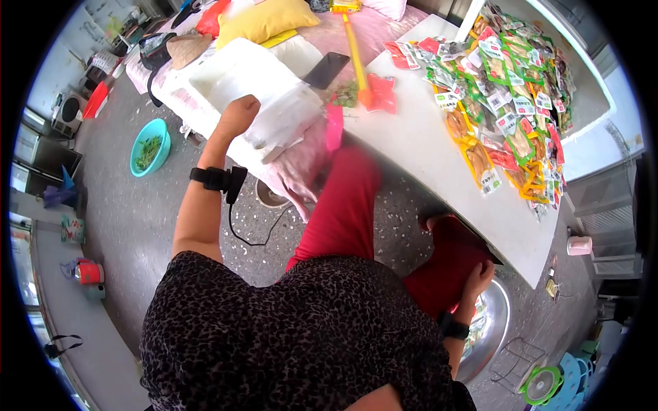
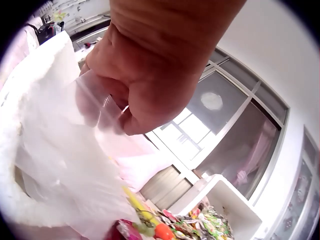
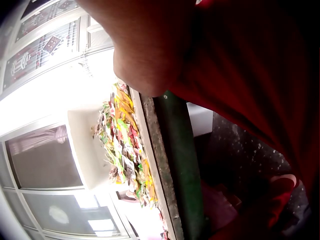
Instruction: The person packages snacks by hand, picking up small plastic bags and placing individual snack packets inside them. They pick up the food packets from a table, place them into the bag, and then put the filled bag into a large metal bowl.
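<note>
My left hand [image 1: 240,115] is over a white foam box [image 1: 205,82] on the pink-covered bed. In the left wrist view, the curled fingers and thumb of the left hand [image 2: 135,80] pinch the edge of a translucent plastic bag [image 2: 65,165] that lines the box. My right hand [image 1: 480,277] rests on the red trouser leg [image 1: 445,257] beside the table edge, and nothing shows in it. Up close in the right wrist view, the right hand [image 3: 145,65] appears dark against the trousers, its fingertips hidden.
Many small colourful food packets [image 1: 507,103] spill from a tipped white box [image 1: 606,89] onto the white table [image 1: 425,151]. A yellow stick [image 1: 354,51] and a black phone [image 1: 326,70] lie nearby. A metal basin [image 1: 497,329] holding packets and a teal basin [image 1: 161,161] are on the floor.
</note>
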The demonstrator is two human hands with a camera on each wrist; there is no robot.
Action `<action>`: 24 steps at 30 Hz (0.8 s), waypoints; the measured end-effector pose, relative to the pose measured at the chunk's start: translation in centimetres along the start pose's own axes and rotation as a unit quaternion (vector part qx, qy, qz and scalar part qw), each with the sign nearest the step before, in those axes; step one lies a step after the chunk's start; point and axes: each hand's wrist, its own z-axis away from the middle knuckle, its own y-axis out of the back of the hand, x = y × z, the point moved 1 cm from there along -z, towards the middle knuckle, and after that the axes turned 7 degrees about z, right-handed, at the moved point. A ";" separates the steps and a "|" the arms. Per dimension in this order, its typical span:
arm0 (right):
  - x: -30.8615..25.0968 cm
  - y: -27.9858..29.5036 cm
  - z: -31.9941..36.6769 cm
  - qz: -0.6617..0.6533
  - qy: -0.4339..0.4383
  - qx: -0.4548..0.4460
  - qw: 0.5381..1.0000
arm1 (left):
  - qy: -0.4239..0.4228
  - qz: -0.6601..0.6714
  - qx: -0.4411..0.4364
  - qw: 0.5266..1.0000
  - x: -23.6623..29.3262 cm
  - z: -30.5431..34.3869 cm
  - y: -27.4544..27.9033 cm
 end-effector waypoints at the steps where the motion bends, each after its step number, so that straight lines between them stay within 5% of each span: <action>1: 0.0 -0.1 0.0 -0.003 0.000 0.002 1.000 | -0.016 0.017 0.020 1.000 0.6 0.0 0.1; 6: -0.3 0.1 -0.4 -0.052 -0.026 -0.007 0.998 | -0.008 0.267 0.018 0.963 4.1 -0.6 -1.0; 10: -2.4 1.5 -1.5 -0.122 -0.035 0.007 0.992 | -0.013 0.533 -0.082 0.842 11.1 1.4 -4.2; 14: -7.9 3.5 -3.5 -0.210 -0.014 -0.029 0.977 | -0.087 0.514 -0.127 0.844 17.2 3.7 -9.7; 18: -14.5 4.1 -4.1 -0.499 -0.127 -0.174 0.839 | -0.104 0.531 -0.194 0.819 21.3 6.2 -17.8; 20: -17.1 4.2 -4.5 -0.515 -0.167 -0.246 0.804 | -0.092 0.474 -0.218 0.848 22.8 7.4 -21.5; 24: -20.0 2.8 -4.6 -0.602 -0.253 -0.281 0.703 | -0.027 0.480 -0.297 0.825 26.0 11.1 -24.0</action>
